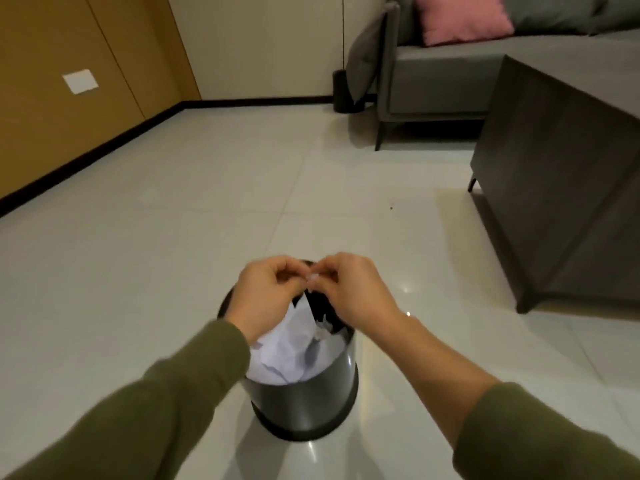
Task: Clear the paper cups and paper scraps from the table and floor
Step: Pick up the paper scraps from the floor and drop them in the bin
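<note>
A round dark metal bin [308, 407] stands on the tiled floor right in front of me. Crumpled white paper [291, 355] fills it nearly to the rim. Both hands hover over the bin's mouth, fingertips meeting. My left hand [266, 296] and my right hand [349, 289] pinch a small white paper scrap [313, 278] between them. A larger white piece hangs down from the pinch into the bin. No paper cup is in view.
A dark low table [568, 188] stands at the right, a grey sofa [443, 74] with a pink cushion [462, 17] behind it. A second small dark bin [341, 91] sits by the sofa's end. A tiny dark speck [391, 208] lies on the light tiles.
</note>
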`<action>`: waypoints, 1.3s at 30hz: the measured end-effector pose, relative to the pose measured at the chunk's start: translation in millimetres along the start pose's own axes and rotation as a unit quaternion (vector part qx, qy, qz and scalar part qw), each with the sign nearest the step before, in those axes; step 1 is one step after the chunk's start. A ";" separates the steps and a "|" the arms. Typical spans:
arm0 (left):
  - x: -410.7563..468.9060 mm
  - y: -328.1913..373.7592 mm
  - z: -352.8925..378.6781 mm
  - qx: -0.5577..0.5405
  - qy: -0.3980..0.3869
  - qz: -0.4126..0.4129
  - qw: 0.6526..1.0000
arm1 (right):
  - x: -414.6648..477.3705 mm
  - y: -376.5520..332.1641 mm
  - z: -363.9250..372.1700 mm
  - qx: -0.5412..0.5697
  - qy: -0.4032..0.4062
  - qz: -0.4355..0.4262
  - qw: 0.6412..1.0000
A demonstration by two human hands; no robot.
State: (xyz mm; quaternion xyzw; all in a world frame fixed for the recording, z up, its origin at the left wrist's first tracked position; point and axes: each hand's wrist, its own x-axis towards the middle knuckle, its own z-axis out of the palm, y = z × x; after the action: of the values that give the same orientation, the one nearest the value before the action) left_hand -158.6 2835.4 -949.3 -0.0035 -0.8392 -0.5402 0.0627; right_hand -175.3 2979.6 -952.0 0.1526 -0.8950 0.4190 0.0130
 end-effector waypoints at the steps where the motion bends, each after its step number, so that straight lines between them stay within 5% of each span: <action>1: -1.6 -10.3 -1.9 0.006 0.005 -0.007 1.000 | 1.0 0.2 8.8 -0.012 -0.016 -0.005 1.000; 11: -22.8 -64.4 -16.3 0.221 -0.140 -0.078 0.962 | -1.8 21.1 57.8 -0.167 -0.223 0.077 0.957; 16: -42.5 -68.1 -26.2 0.331 -0.280 -0.049 0.900 | -9.5 33.7 57.7 -0.237 -0.232 0.076 0.940; 24: -63.7 -65.7 -4.9 0.411 -0.322 0.039 0.852 | -12.3 39.8 58.8 -0.272 -0.204 0.040 0.940; 26: -61.5 -64.5 -11.6 0.288 -0.273 -0.038 0.917 | -15.7 45.4 57.8 -0.251 -0.151 0.033 0.956; 28: -53.2 -65.5 -24.4 0.182 -0.102 -0.073 0.975 | -22.9 52.8 57.0 -0.202 -0.074 0.016 0.976; 31: -40.4 -75.4 -41.4 0.287 0.136 -0.078 0.945 | -33.0 56.5 58.2 -0.118 0.007 0.034 0.992; 33: -36.6 -80.9 -44.4 0.278 0.115 -0.244 0.922 | -35.9 56.4 56.8 -0.069 0.029 0.094 0.993; 35: -37.7 -78.6 -39.4 0.136 0.044 -0.396 0.907 | -37.3 58.9 51.7 -0.047 0.050 0.125 0.990; 39: -38.6 -76.3 -32.2 0.030 0.036 -0.412 0.910 | -43.9 72.4 29.5 -0.035 0.075 0.154 0.985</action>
State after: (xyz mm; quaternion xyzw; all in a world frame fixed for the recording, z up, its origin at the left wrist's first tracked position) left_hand -122.6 2776.8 -1009.5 0.3642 -0.7787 -0.4926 -0.1352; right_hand -150.9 3012.5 -1031.8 -0.0196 -0.9186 0.3943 0.0207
